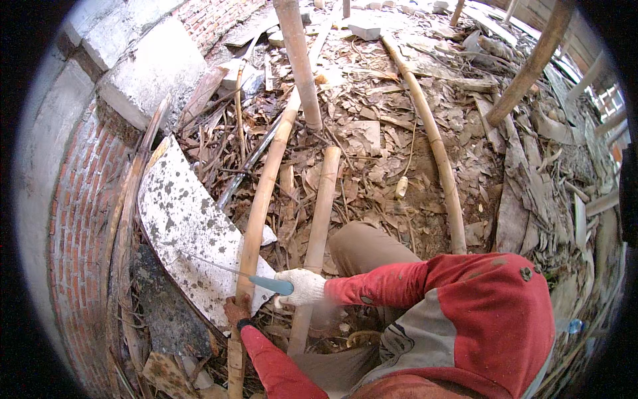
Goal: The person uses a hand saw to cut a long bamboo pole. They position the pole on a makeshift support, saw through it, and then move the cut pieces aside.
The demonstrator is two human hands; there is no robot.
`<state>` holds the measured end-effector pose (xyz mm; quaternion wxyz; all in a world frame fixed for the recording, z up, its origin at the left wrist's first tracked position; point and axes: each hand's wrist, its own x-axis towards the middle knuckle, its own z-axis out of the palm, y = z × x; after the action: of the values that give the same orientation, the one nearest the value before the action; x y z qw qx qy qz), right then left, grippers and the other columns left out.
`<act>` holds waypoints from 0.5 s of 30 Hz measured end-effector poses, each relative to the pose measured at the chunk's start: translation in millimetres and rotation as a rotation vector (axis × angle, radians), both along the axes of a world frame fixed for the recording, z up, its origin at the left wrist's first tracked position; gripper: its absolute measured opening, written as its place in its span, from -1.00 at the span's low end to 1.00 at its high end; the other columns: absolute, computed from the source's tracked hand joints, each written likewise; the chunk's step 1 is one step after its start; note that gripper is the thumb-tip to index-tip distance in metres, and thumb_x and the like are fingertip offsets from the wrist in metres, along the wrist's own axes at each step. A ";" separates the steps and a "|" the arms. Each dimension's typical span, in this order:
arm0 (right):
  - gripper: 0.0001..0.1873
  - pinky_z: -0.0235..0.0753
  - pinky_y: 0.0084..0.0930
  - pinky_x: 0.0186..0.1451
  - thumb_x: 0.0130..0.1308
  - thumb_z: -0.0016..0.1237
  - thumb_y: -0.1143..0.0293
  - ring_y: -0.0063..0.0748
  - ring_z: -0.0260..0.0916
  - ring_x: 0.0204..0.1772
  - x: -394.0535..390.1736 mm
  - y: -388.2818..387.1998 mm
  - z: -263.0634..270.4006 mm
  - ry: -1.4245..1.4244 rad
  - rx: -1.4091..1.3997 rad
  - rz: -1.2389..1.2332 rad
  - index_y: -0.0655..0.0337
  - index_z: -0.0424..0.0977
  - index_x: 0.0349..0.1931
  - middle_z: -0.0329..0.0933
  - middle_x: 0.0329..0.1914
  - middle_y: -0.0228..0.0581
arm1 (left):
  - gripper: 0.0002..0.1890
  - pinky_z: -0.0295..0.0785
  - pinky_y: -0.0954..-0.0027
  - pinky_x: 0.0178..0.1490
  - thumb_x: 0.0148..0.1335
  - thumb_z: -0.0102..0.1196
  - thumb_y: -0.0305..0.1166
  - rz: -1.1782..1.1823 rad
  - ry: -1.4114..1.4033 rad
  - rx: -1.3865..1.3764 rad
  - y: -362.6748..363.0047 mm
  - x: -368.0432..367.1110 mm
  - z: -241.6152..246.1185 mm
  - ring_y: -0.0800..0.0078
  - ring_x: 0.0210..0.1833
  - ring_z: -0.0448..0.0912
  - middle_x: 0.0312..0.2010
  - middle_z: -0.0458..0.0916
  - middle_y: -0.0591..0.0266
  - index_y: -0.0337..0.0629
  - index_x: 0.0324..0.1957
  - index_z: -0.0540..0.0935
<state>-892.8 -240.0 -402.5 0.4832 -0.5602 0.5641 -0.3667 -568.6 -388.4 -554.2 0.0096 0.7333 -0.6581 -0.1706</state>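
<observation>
My right hand, in a white knit glove, grips the blue-grey handle of a hand tool that looks like a saw. Its thin blade points left and crosses over a long bamboo pole. Whether the blade's edge touches the bamboo, I cannot tell. Just below the blade, my bare left hand is closed around the same pole, with a dark band at the wrist. A shorter bamboo pole lies to the right, passing under my right wrist.
A white board with black spots lies left of the pole, beside a brick wall. Upright posts stand ahead. Another bamboo pole lies on the right, near a cord with a pale fitting. Dry leaves and scrap wood cover the ground.
</observation>
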 end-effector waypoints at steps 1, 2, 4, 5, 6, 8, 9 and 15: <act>-0.62 0.60 -0.17 -0.01 0.16 0.28 0.23 0.02 0.66 -0.10 -0.3 1.5 2.0 0.005 0.004 -0.011 0.16 0.52 -0.07 0.66 -0.23 -0.05 | -0.18 0.48 -0.17 0.18 -0.02 0.41 0.32 0.012 0.006 0.004 -0.6 -0.1 -0.2 -0.16 0.14 0.57 0.06 0.59 -0.18 -0.17 0.07 0.64; -0.62 0.60 -0.17 -0.01 0.16 0.29 0.23 0.02 0.67 -0.11 -2.8 1.7 3.7 0.011 0.007 -0.019 0.16 0.52 -0.07 0.66 -0.24 -0.05 | -0.18 0.47 -0.17 0.20 -0.02 0.41 0.32 0.027 0.013 0.008 -2.0 -0.7 -0.7 -0.16 0.15 0.56 0.07 0.58 -0.19 -0.16 0.08 0.64; -0.63 0.60 -0.18 -0.03 0.16 0.30 0.22 -0.04 0.68 -0.14 -5.0 1.3 7.8 0.018 0.003 -0.020 0.16 0.53 -0.09 0.66 -0.26 -0.07 | -0.18 0.45 -0.14 0.24 0.00 0.39 0.33 0.004 0.001 0.021 -4.9 7.9 -4.3 -0.15 0.20 0.54 0.12 0.57 -0.15 -0.13 0.10 0.64; -0.63 0.60 -0.19 -0.02 0.16 0.30 0.22 -0.06 0.68 -0.14 -6.3 2.4 9.7 -0.006 0.021 -0.014 0.16 0.53 -0.10 0.67 -0.26 -0.07 | -0.19 0.45 -0.15 0.25 0.02 0.38 0.32 0.018 -0.003 0.012 -0.7 12.8 -5.9 -0.15 0.21 0.54 0.11 0.58 -0.14 -0.14 0.10 0.64; -0.63 0.61 -0.19 -0.02 0.16 0.31 0.22 -0.09 0.68 -0.14 -9.1 2.5 16.6 -0.026 0.047 -0.008 0.16 0.53 -0.10 0.67 -0.27 -0.08 | -0.21 0.44 -0.15 0.25 0.04 0.37 0.31 0.032 -0.005 0.009 2.3 9.4 -4.9 -0.15 0.22 0.53 0.11 0.58 -0.14 -0.15 0.11 0.63; -0.64 0.61 -0.23 0.00 0.16 0.32 0.23 -0.19 0.69 -0.14 -14.3 2.8 13.8 -0.095 0.088 -0.020 0.15 0.55 -0.10 0.69 -0.26 -0.12 | -0.24 0.43 -0.14 0.27 0.11 0.33 0.28 0.017 -0.013 0.036 1.1 -14.4 7.3 -0.14 0.25 0.52 0.10 0.60 -0.12 -0.16 0.12 0.63; -0.63 0.61 -0.28 0.01 0.16 0.33 0.24 -0.24 0.68 -0.12 -15.5 0.8 10.3 -0.060 0.120 -0.029 0.14 0.56 -0.07 0.70 -0.22 -0.13 | -0.27 0.42 -0.14 0.29 0.15 0.31 0.25 0.009 -0.024 0.069 0.7 -26.1 15.3 -0.14 0.27 0.51 0.11 0.61 -0.11 -0.17 0.13 0.62; -0.64 0.59 -0.44 -0.01 0.16 0.36 0.37 -0.50 0.53 -0.14 0.0 -6.0 5.7 -0.139 0.084 -0.013 0.27 0.55 -0.09 0.61 -0.29 -0.36 | -0.36 0.51 -0.02 0.23 0.12 0.30 0.16 0.060 0.045 0.074 -6.5 12.5 -5.5 -0.20 0.13 0.61 -0.02 0.68 -0.30 -0.31 -0.10 0.75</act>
<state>-892.8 -246.0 -396.8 0.5420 -0.5090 0.5477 -0.3836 -556.0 -394.9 -559.7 0.0024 0.7486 -0.6287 -0.2107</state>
